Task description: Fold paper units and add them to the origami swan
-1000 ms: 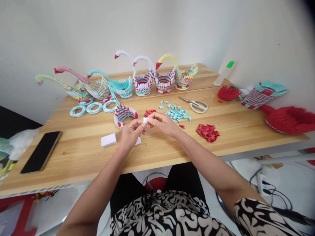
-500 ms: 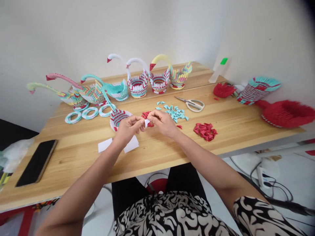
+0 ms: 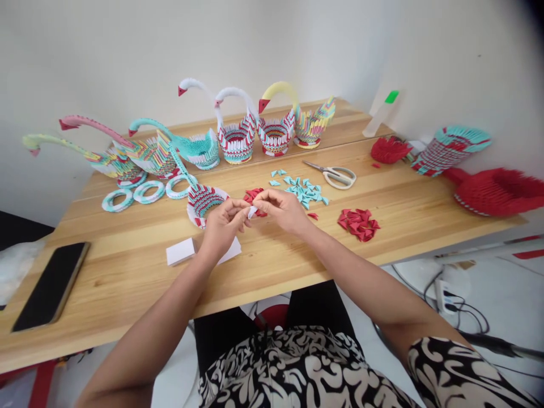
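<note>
One desk (image 3: 127, 277), wood; row of paper swan baskets (image 3: 238, 141) at back, contents not visible. Unfinished basket ring (image 3: 204, 199) just beside L hand (image 3: 221, 226). L & R hand (image 3: 283, 209) meet above desk centre, both grips pinched narrow on small white paper piece (image 3: 252, 212).

The slip of paper (image 3: 252, 212) pinched between the fingertips is white. Just beyond the fingers lies a small red heap (image 3: 254, 196); a little farther, a scatter of turquoise folded pieces (image 3: 306, 191). Off toward the right hand's side sits another red pile (image 3: 358, 222). Just beside the left hand's fingers, a ring-shaped paper piece (image 3: 204, 200) is striped red, turquoise and white. Under that hand, 2 white paper stacks (image 3: 181, 251). The table (image 3: 127, 272) is pale wood; the dress (image 3: 297, 368) is black with white swirls.
</note>
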### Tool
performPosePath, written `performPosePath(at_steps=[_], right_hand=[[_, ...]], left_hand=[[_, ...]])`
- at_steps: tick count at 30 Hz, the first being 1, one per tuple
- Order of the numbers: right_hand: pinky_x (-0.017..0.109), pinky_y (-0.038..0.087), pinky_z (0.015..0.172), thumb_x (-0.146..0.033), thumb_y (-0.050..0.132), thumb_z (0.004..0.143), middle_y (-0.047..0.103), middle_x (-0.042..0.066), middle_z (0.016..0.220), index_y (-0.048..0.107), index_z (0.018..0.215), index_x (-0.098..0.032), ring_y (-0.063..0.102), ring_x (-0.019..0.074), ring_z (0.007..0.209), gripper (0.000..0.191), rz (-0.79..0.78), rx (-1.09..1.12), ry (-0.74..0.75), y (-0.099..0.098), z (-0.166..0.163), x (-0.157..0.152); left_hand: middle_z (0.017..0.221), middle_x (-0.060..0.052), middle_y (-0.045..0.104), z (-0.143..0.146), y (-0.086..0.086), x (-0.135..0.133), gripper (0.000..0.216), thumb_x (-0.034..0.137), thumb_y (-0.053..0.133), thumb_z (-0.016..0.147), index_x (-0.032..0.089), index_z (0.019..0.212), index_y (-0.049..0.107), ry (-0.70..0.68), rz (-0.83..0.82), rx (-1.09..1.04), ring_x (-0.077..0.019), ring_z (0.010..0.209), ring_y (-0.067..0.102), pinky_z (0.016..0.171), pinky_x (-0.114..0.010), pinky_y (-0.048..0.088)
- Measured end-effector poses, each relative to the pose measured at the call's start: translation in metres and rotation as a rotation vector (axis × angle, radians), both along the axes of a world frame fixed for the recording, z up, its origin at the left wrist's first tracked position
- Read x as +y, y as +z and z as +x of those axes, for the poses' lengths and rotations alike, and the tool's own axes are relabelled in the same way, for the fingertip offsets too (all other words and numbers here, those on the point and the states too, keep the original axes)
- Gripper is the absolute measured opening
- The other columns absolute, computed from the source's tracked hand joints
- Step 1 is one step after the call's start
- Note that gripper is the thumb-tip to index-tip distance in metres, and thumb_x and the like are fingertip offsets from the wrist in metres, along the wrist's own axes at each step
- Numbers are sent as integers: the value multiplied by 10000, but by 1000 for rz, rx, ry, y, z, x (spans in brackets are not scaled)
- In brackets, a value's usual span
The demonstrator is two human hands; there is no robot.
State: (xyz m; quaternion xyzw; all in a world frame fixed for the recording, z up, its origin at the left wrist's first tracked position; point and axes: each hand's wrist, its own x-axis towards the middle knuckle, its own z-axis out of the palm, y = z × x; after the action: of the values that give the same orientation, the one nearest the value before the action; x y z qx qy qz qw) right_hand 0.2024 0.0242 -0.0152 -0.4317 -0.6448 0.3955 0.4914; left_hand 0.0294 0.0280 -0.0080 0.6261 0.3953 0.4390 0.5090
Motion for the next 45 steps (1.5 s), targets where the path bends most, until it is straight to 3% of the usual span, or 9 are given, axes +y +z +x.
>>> performPosePath(at_steps=[7, 16, 25, 29, 36, 45], right_hand=[[252, 448, 654, -364, 687, 783, 649, -4, 746, 657, 855, -164, 563, 106, 663, 215, -93, 114, 63, -2, -1, 3], [246, 458, 632, -304, 676, 764, 651, -5, 781, 629, 941, -179, 588, 110, 696, 222, -129, 179, 106, 0, -2, 1], [243, 452, 619, -341, 659, 778, 653, -1, 767, 636, 893, -170, 569, 104, 663, 207, -81, 135, 41, -1, -3, 2], [246, 454, 633, -329, 647, 788, 661, 7, 786, 644, 892, -167, 580, 115, 696, 192, -54, 102, 5, -3, -5, 1], [250, 464, 656, -319, 641, 803, 672, 18, 808, 650, 888, -174, 598, 126, 724, 168, -16, 58, -34, -5, -7, 0], [255, 468, 654, -349, 638, 814, 684, 25, 815, 657, 887, -183, 608, 136, 743, 182, -6, 33, -62, -3, -7, -1]], left_hand=[[727, -13, 651, 4, -2, -6, 169, 276, 694, 782, 157, 858, 601, 91, 126, 4, -97, 625, 608, 539, -184, 467], [659, 44, 619, 3, -4, -2, 288, 283, 689, 772, 203, 938, 467, 99, -12, -152, -89, 496, 572, 432, -177, 431], [641, 17, 609, 5, -5, -4, 261, 354, 746, 736, 162, 824, 593, 55, -1, -98, -88, 535, 564, 493, -192, 454], [661, 22, 593, 4, -13, -1, 244, 335, 749, 740, 171, 859, 611, 88, 99, -7, -96, 571, 558, 538, -203, 457], [934, -54, 648, -2, -9, -1, 77, 245, 653, 822, 191, 878, 662, 205, 483, 301, -154, 815, 596, 722, -252, 487], [837, -41, 688, -4, -11, 0, 121, 289, 621, 851, 196, 848, 699, 173, 407, 250, -167, 777, 620, 742, -266, 480]])
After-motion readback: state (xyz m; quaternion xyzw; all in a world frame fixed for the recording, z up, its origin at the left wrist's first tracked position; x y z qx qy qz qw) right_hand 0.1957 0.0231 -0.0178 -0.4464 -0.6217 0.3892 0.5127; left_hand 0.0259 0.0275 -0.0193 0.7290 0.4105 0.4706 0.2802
